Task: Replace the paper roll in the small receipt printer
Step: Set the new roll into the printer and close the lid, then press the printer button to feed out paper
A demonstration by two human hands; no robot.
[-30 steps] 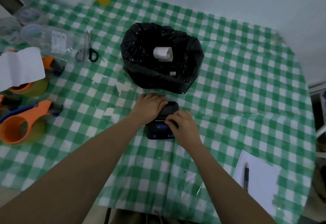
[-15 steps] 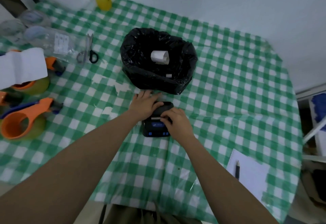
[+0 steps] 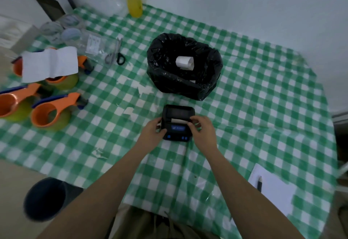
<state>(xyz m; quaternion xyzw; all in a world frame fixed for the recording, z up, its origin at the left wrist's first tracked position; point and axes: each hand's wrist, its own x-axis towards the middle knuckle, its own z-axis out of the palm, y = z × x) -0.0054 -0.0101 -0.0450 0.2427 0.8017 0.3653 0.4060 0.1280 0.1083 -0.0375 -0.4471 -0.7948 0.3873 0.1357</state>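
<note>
Receipt printer (image 3: 178, 123) sits at frame centre on the surface (image 3: 263, 106); left hand (image 3: 153, 131) and right hand (image 3: 202, 132) clamp its sides.

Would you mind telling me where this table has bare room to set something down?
Free cloth lies right of the printer and bin bag, up to the notepad. The left is crowded with tape dispensers and scissors.

Small black receipt printer (image 3: 178, 122) sits flat just in front of the black bin bag (image 3: 183, 67), white paper strip (image 3: 178, 120) poking from its slot, old roll (image 3: 185, 63) lying inside the bag.
</note>
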